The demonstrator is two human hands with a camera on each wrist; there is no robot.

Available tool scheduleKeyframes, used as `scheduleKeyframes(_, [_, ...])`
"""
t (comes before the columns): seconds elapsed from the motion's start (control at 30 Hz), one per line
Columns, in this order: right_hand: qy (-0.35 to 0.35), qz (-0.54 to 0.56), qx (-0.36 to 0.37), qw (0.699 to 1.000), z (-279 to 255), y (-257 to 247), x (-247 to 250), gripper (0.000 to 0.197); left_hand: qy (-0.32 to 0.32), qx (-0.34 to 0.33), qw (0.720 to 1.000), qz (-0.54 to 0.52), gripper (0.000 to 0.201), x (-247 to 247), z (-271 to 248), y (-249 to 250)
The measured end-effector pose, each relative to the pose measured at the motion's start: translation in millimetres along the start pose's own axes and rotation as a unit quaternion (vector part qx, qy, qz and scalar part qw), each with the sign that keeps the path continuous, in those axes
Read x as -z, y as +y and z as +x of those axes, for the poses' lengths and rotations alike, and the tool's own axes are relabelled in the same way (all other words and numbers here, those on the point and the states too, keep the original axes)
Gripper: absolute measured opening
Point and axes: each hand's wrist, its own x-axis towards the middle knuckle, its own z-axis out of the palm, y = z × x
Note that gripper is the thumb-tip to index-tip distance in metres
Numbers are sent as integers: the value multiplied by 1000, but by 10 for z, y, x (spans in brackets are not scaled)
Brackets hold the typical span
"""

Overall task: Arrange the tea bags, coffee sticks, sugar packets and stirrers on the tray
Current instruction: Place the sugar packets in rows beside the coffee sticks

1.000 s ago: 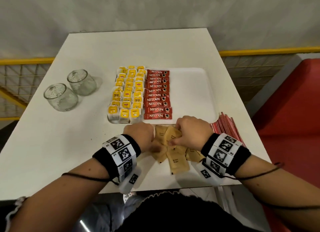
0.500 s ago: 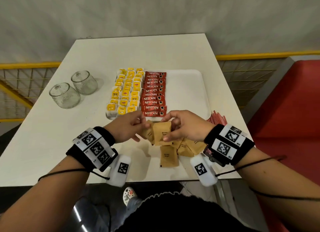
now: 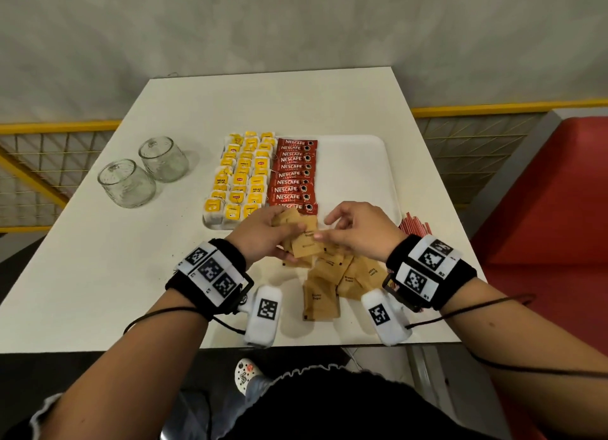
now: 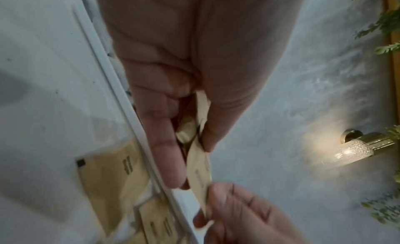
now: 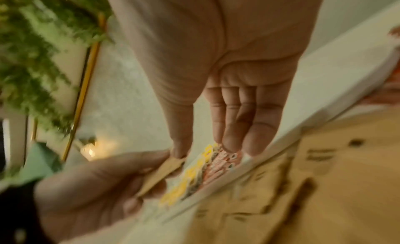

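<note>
Fingers (image 3: 289, 232) of both hands pinch sugar packets (image 3: 304, 242) above white table (image 3: 98, 275), grey wall (image 3: 296, 28) behind.

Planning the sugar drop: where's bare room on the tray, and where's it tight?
Free: the tray's right half, bordered by the coffee sticks on its left and the rim on its right. Tight: the left half, packed with tea bags and sticks. Near edge crowded: both hands over loose sugar packets.

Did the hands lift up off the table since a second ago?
Yes. Both the left hand and right hand rose from the table, now holding brown sugar packets up by the tray edge.
</note>
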Motion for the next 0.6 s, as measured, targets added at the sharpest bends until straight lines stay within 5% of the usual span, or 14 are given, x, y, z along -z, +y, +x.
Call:
scheduleKeyframes(0.23, [-41, -320, 27, 946, -71, 205, -54, 61, 38, 12, 999, 19, 20, 189, 96, -37])
scheduleKeyframes(0.43, [-67, -345, 10, 936, 6, 160, -46, 79, 47, 23, 998, 37, 13, 305, 228, -56])
scheduleKeyframes(0.6, [-56, -342, 3, 938, 41, 103, -29, 68, 28, 16, 998, 61, 18, 332, 324, -29])
